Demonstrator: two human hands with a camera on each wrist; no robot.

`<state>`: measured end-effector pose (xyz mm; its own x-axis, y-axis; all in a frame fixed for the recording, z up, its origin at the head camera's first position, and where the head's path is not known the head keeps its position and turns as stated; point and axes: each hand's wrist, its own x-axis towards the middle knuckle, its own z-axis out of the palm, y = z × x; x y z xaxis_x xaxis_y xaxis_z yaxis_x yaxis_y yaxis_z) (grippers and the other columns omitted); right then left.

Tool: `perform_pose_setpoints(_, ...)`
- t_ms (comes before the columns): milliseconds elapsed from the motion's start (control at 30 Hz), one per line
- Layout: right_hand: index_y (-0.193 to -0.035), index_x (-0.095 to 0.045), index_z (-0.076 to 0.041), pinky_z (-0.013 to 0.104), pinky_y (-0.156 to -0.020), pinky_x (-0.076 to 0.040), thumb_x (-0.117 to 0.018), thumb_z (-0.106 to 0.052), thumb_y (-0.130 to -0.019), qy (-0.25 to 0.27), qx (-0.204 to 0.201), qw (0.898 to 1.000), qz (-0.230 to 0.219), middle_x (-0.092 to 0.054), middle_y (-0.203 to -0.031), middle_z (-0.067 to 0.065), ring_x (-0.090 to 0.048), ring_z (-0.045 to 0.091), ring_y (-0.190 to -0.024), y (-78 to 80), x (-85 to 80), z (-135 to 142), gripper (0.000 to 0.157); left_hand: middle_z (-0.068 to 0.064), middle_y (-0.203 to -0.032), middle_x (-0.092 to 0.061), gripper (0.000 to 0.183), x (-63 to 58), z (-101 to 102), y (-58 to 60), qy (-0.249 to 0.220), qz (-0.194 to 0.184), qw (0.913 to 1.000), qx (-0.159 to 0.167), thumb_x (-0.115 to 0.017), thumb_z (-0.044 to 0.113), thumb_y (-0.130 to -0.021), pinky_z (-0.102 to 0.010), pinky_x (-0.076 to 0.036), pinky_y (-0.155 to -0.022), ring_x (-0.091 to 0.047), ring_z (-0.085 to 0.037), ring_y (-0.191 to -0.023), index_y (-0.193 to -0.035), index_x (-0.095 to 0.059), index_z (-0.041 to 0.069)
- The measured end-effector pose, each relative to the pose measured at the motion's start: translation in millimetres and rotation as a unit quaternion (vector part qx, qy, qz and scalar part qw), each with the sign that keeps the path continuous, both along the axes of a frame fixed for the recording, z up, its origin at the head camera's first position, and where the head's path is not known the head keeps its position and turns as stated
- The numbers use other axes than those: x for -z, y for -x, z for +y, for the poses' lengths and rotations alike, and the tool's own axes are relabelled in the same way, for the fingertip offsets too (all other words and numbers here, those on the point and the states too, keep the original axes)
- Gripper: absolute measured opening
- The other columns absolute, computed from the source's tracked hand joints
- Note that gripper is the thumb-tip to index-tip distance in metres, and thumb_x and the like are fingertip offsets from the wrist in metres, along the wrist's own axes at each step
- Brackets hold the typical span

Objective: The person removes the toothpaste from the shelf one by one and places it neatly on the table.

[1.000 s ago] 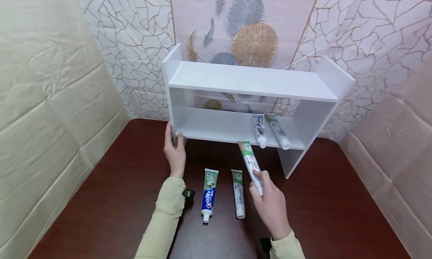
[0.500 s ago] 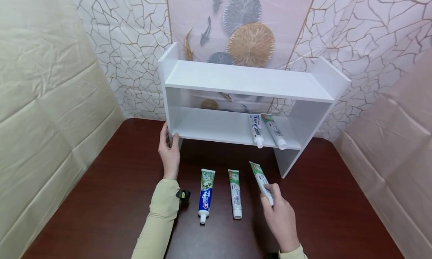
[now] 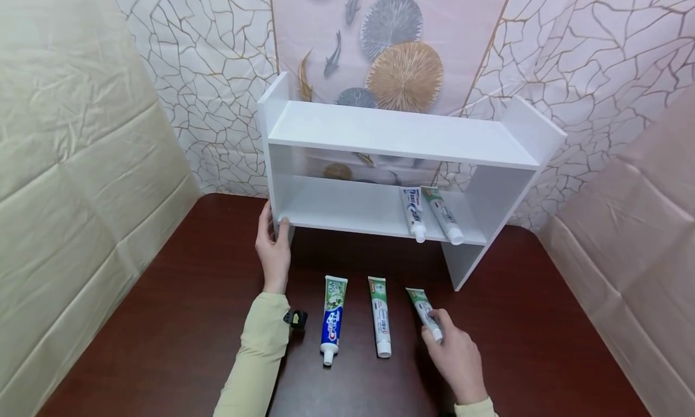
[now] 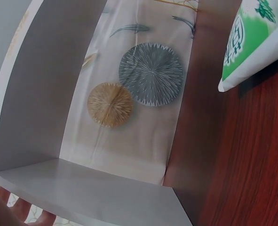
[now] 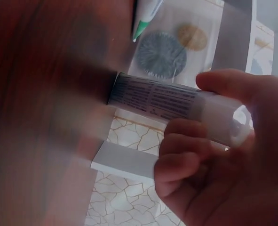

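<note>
My right hand (image 3: 458, 359) pinches a green-and-white toothpaste tube (image 3: 422, 307) low over the table at the right. In the right wrist view the thumb and curled fingers hold this tube (image 5: 153, 99) near its white cap; its far end is at or close to the tabletop. My left hand (image 3: 273, 251) grips the left side panel of a white two-tier shelf (image 3: 402, 130), thumb in front and fingers around the outside. Between the hands lie a blue-and-green toothpaste tube (image 3: 333, 320) and another green-and-white toothpaste tube (image 3: 380, 317), caps toward me.
On the lower shelf board, toward the right, a blue-and-white toothpaste tube (image 3: 414, 213) and a green-and-white one (image 3: 442, 216) lie side by side, caps over the front edge. The dark red table (image 3: 179, 320) is bordered by fabric walls (image 3: 70, 163).
My right hand has drawn its toothpaste tube back from the lower shelf's front edge, down toward the table at the right. The left hand keeps its grip on the shelf.
</note>
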<state>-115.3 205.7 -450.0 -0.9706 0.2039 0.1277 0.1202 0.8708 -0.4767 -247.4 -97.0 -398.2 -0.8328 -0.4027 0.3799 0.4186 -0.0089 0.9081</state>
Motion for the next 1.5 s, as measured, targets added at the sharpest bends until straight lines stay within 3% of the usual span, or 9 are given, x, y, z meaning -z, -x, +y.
perform_pose_setpoints(167, -0.125, -0.058, -0.013, 0.035, -0.050, -0.038, -0.067, -0.025, -0.087, -0.012, -0.011, 0.999, -0.039, -0.070, -0.092, 0.022, -0.057, 0.022, -0.060, -0.9, 3.4, 4.3, 0.040, -0.008, -0.144, -0.050, 0.051, 16.6, -1.7, 13.1, 0.000, -0.020, 0.9998, -0.007, -0.054, 0.014, -0.099, -0.032, -0.044, -0.093, -0.051, -0.026, -0.122, -0.148, -0.043, 0.020)
perform_pose_setpoints(300, -0.130, -0.056, -0.012, 0.038, -0.053, -0.041, -0.067, -0.026, -0.087, -0.014, -0.019, 0.997, -0.069, -0.070, -0.097, 0.023, -0.061, 0.025, -0.066, -0.3, 7.1, 4.9, 0.046, -0.002, -0.143, -0.052, 0.049, 27.6, -3.2, 21.4, 0.002, -0.013, 0.9998, -0.016, -0.055, 0.019, -0.099, -0.031, -0.044, -0.093, -0.051, -0.025, -0.123, -0.146, -0.044, 0.029)
perform_pose_setpoints(533, -0.133, -0.056, -0.009, 0.046, -0.060, -0.046, -0.065, -0.025, -0.089, -0.023, -0.032, 0.996, -0.085, -0.069, -0.101, 0.026, -0.065, 0.032, -0.074, 2.6, 8.9, 5.9, 0.048, -0.001, -0.141, -0.053, 0.048, 28.7, -3.2, 22.4, 0.011, 0.005, 0.9995, -0.028, -0.056, 0.022, -0.099, -0.033, -0.047, -0.091, -0.054, -0.025, -0.119, -0.144, -0.046, 0.032)
perform_pose_setpoints(733, -0.133, -0.057, -0.009, 0.043, -0.059, -0.045, -0.064, -0.024, -0.090, -0.020, -0.045, 0.994, -0.099, -0.070, -0.099, 0.024, -0.063, 0.026, -0.069, 2.9, 10.8, 6.6, 0.046, -0.003, -0.142, -0.052, 0.049, 20.7, -1.9, 14.7, 0.013, -0.006, 0.9996, -0.026, -0.055, 0.019, -0.099, -0.022, -0.046, -0.088, -0.054, -0.024, -0.120, -0.146, -0.045, 0.027)
perform_pose_setpoints(800, -0.131, -0.060, -0.010, 0.041, -0.057, -0.043, -0.064, -0.023, -0.090, -0.031, -0.054, 0.994, -0.089, -0.070, -0.083, 0.018, -0.059, 0.022, -0.064, 2.8, 9.5, 6.9, 0.043, -0.006, -0.143, -0.052, 0.050, 13.4, -1.4, 9.3, 0.012, -0.014, 0.9996, -0.022, -0.055, 0.016, -0.099, -0.018, -0.046, -0.086, -0.054, -0.025, -0.120, -0.147, -0.044, 0.022)
perform_pose_setpoints(933, -0.118, -0.068, -0.012, 0.038, -0.053, -0.040, -0.064, -0.020, -0.090, -0.047, -0.062, 0.995, -0.063, -0.065, -0.069, 0.006, -0.054, 0.018, -0.058, 3.8, 3.9, 8.1, 0.030, -0.008, -0.144, -0.051, 0.051, 15.9, -3.1, 13.3, 0.007, -0.018, 0.9997, -0.014, -0.055, 0.014, -0.098, -0.017, -0.046, -0.087, -0.053, -0.028, -0.121, -0.147, -0.043, 0.020)
perform_pose_setpoints(1033, -0.105, -0.072, -0.013, 0.039, -0.052, -0.041, -0.063, -0.018, -0.090, -0.048, -0.056, 0.996, -0.057, -0.071, -0.079, 0.008, -0.060, 0.021, -0.062, 5.4, -1.1, 8.5, 0.019, -0.005, -0.143, -0.051, 0.051, 28.2, -5.5, 23.5, 0.004, -0.013, 0.9998, -0.017, -0.056, 0.018, -0.098, -0.017, -0.046, -0.086, -0.053, -0.027, -0.121, -0.147, -0.043, 0.027)
perform_pose_setpoints(1167, -0.098, -0.072, -0.013, 0.042, -0.054, -0.045, -0.062, -0.017, -0.091, -0.046, -0.052, 0.996, -0.053, -0.074, -0.089, 0.010, -0.066, 0.025, -0.069, 6.6, -6.4, 7.7, 0.014, -0.001, -0.142, -0.053, 0.050, 30.5, -5.1, 24.5, 0.010, -0.005, 0.9996, -0.026, -0.056, 0.022, -0.098, -0.013, -0.046, -0.085, -0.055, -0.024, -0.118, -0.145, -0.044, 0.031)
perform_pose_setpoints(1500, -0.097, -0.073, -0.011, 0.039, -0.054, -0.045, -0.062, -0.018, -0.092, -0.030, -0.052, 0.998, 0.013, -0.073, -0.083, 0.006, -0.063, 0.020, -0.065, 9.1, -24.1, 0.0, 0.014, 0.000, -0.140, -0.053, 0.049, 29.1, -2.8, 23.0, 0.015, 0.003, 0.9995, -0.028, -0.056, 0.023, -0.099, -0.041, -0.048, -0.094, -0.055, -0.020, -0.117, -0.145, -0.044, 0.033)
